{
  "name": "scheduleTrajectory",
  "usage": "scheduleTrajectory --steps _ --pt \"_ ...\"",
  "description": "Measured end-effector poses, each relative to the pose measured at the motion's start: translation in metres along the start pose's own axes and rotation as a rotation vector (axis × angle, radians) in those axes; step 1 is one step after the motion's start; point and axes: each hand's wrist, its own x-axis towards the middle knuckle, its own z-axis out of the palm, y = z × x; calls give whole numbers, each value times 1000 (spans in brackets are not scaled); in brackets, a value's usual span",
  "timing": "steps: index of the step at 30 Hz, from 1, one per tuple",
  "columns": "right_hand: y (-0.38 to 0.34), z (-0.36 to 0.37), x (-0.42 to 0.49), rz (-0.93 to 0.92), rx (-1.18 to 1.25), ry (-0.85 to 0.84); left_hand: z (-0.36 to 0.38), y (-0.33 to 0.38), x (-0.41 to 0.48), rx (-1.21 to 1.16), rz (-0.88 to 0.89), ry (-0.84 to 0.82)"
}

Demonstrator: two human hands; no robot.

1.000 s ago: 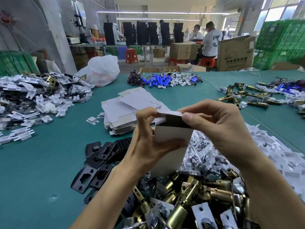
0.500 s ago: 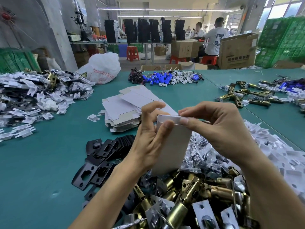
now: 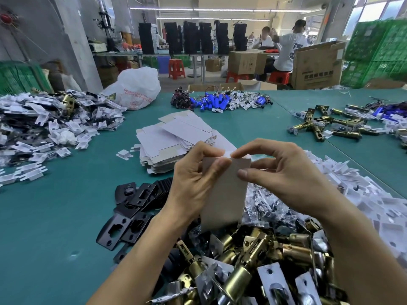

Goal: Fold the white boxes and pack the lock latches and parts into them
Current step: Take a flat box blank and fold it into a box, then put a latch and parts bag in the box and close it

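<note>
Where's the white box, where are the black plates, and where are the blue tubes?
white box (image 3: 224, 194): head view, its plain front panel.
black plates (image 3: 135, 202): head view, one plate's flat face.
blue tubes (image 3: 215, 102): head view, middle of the heap.

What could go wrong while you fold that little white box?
The top flap, pinched by the left hand and right hand, might crease crooked or tear, so the white box wouldn't close. The box hangs just above the pile of brass latches; if it slips, it could fall among them and get dented.

white box (image 3: 224, 194) lower edge blurred, top flap partly behind fingertips (image 3: 221, 165) (both hands'), brass latches (image 3: 240, 280) cut off below
</note>
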Motion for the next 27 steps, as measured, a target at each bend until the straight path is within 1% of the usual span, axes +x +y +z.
scheduleTrajectory --steps 1,3,4,6,7,8,9,10,11,12,13,14,15,16,17,18,19,21,23,25,27 --pt "-1 0 0 -19 6 22 0 3 1 24 22 12" --pt "-2 1 1 -69 4 116 1 9 5 129 86 60" --pt "-3 0 1 -88 -2 183 1 11 7 208 106 108" --pt "-4 -3 1 -129 -24 307 -2 16 9 328 99 274" --pt "-4 -5 1 -155 -51 352 -4 19 10 333 46 339" --pt "-5 -6 1 -183 -81 380 -7 23 12 282 -60 355" --pt "-6 -6 0 -211 -100 386 -9 26 15 190 -232 317" --pt "-8 -5 0 -235 -111 370 -11 30 17 73 -453 223" --pt "-10 -2 -1 -255 -122 335 -13 33 19 -57 -662 80" --pt "-11 2 -1 -270 -139 290 -14 36 18 -179 -817 -89" --pt "-12 6 -1 -280 -157 243 -14 36 16 -298 -901 -240" --pt "-12 11 -1 -282 -165 196 -13 35 15 -434 -921 -341" --pt "-13 15 -2 -274 -153 146 -13 34 13 -582 -901 -380" --pt "-14 17 -3 -252 -125 88 -13 35 13 -723 -874 -362" --pt "-16 19 -3 -222 -107 24 -14 36 13 -826 -848 -302" --pt "-17 20 -3 -195 -112 -33 -15 35 14 -876 -821 -222" --pt "-18 20 -3 -169 -141 -76 -17 35 16 -872 -794 -133" --pt "-18 19 -3 -99 -233 -145 -19 33 19 -764 -763 15" --pt "-20 15 -5 -2 -376 -262 -19 29 20 -605 -740 95" --pt "-20 4 -9 109 -499 -409 -18 27 20 -499 -701 168" --pt "-20 -9 -13 219 -508 -532 -20 25 22 -434 -646 247"
